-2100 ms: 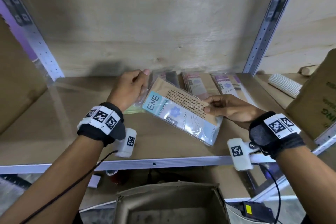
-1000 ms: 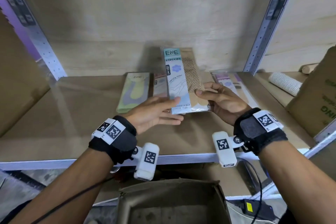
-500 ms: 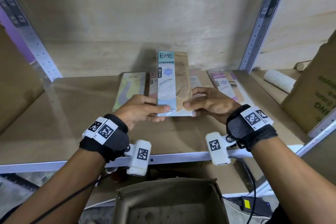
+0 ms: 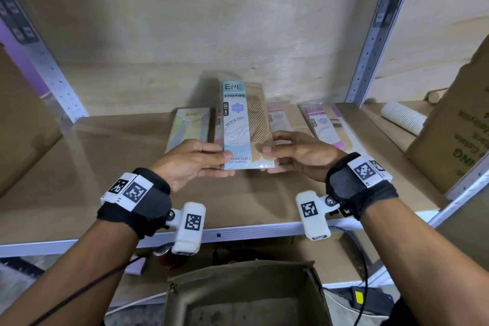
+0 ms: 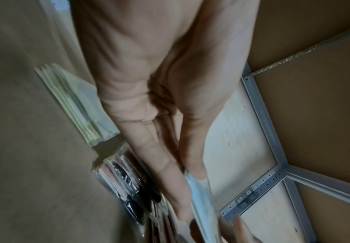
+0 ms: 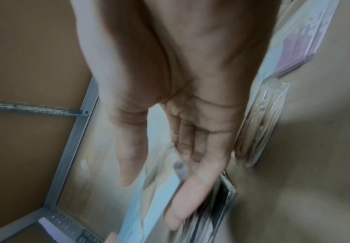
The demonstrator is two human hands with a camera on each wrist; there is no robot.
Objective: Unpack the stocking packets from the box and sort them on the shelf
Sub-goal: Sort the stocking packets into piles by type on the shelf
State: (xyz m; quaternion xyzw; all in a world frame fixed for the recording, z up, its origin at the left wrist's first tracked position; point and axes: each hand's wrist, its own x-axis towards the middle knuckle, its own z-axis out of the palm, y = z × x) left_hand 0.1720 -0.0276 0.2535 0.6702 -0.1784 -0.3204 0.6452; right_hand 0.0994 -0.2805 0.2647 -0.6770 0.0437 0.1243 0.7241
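I hold a blue and tan ENE stocking packet [image 4: 243,124] upright over the middle of the shelf [image 4: 79,180]. My left hand [image 4: 228,163] pinches its lower left edge, and my right hand [image 4: 266,159] pinches its lower right edge. In the left wrist view the left hand [image 5: 190,194] clamps the packet's pale blue edge [image 5: 201,202] between thumb and fingers. In the right wrist view the right hand [image 6: 155,192] grips the packet [image 6: 149,210] the same way. Green packets [image 4: 189,127], pink packets [image 4: 280,119] and purple packets [image 4: 328,127] lie behind. The open cardboard box [image 4: 246,296] stands below.
A large cardboard box [image 4: 455,140] and a white ribbed roll [image 4: 402,118] occupy the shelf's right end. Another carton [image 4: 21,124] fills the far left. Metal uprights [image 4: 370,42] frame the wooden back wall. A black device with cables [image 4: 365,299] lies at the lower right.
The packet went from lying slanted in my right hand to standing upright. My left hand left the piles at the back and took hold of the packet's lower left edge.
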